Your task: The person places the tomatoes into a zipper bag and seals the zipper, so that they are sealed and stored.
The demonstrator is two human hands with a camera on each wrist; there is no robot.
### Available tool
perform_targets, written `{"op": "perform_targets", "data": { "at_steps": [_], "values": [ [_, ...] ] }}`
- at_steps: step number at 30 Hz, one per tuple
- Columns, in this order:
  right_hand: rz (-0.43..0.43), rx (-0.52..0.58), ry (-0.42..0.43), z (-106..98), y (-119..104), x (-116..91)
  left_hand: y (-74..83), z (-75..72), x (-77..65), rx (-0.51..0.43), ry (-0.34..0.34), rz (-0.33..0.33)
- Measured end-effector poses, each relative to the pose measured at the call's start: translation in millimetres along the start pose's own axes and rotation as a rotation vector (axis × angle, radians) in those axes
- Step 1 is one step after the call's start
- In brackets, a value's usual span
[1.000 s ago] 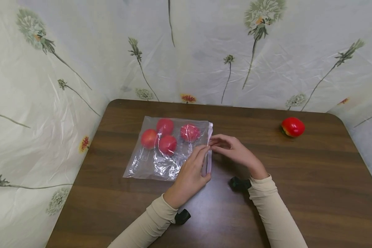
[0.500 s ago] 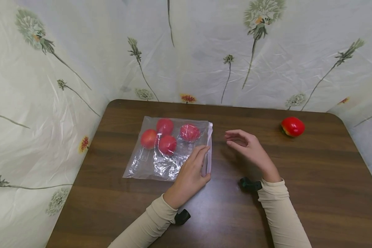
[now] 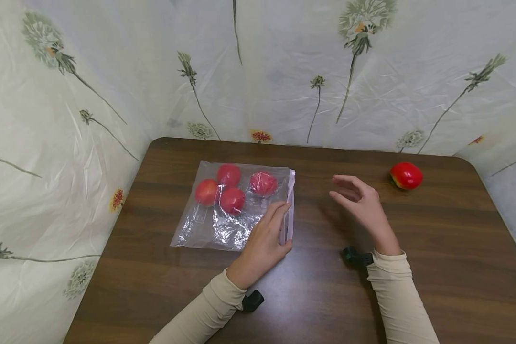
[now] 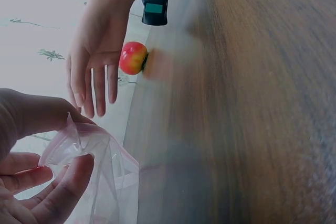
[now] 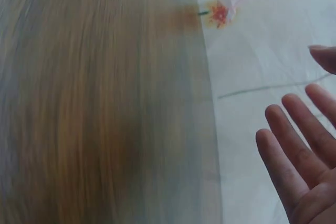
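A clear zip bag (image 3: 206, 231) lies flat on the brown table, its whitish zip edge (image 3: 290, 210) facing right. Inside it are several round red fruits (image 3: 232, 200) that look like apples or tomatoes. My left hand (image 3: 264, 239) lies over the bag's near right part and holds the mouth by the zip edge; in the left wrist view its thumb and bent fingers are around the bag's film (image 4: 113, 182). My right hand (image 3: 363, 205) hovers right of the bag, fingers apart and holding nothing. A red-and-yellow round fruit (image 3: 406, 176) sits beyond it, at the far right.
The dark wooden table (image 3: 438, 229) ends at the back against a pale curtain (image 3: 275, 71) printed with dandelions. More of this sheet hangs on the left and right sides. A small black device (image 3: 252, 301) is strapped at the left wrist, and another black device (image 3: 357, 257) at the right.
My right hand has let go of the bag's zip edge and moved right, towards the single fruit. My left hand and the bag have stayed in place.
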State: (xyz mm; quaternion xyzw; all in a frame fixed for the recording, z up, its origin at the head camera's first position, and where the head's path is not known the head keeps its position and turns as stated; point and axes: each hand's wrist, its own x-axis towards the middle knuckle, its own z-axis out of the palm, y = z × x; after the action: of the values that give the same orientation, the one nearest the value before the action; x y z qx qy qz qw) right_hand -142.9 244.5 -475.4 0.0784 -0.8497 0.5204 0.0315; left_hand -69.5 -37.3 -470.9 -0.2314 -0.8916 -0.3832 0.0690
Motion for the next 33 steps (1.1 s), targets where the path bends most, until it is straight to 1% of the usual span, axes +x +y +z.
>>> {"op": "perform_targets", "data": {
  "at_steps": [8,13,17,24,27,30,33],
  "values": [
    [0.041,-0.057,0.080,-13.4,7.9,-5.2,-1.0,1.3,0.3,0.003,0.004,0.003],
    [0.034,-0.133,0.133,-24.3,14.0,-8.2,-0.9,1.6,0.2,0.009,0.003,0.002],
    [0.030,-0.169,0.170,-32.2,17.1,-10.7,-0.7,1.6,0.2,0.010,0.004,0.002],
    [0.051,-0.244,0.213,-42.2,21.2,-15.8,-0.5,1.9,0.3,0.006,-0.001,0.000],
    [0.048,-0.274,0.230,-44.6,24.1,-16.9,-0.5,1.8,0.1,0.009,-0.002,-0.001],
    [0.047,-0.301,0.270,-47.6,26.8,-17.3,-0.8,2.0,0.0,0.012,-0.001,-0.001],
    [0.079,-0.330,0.333,-51.7,28.9,-17.9,-1.0,2.0,0.0,0.010,-0.003,0.000]
  ]
}}
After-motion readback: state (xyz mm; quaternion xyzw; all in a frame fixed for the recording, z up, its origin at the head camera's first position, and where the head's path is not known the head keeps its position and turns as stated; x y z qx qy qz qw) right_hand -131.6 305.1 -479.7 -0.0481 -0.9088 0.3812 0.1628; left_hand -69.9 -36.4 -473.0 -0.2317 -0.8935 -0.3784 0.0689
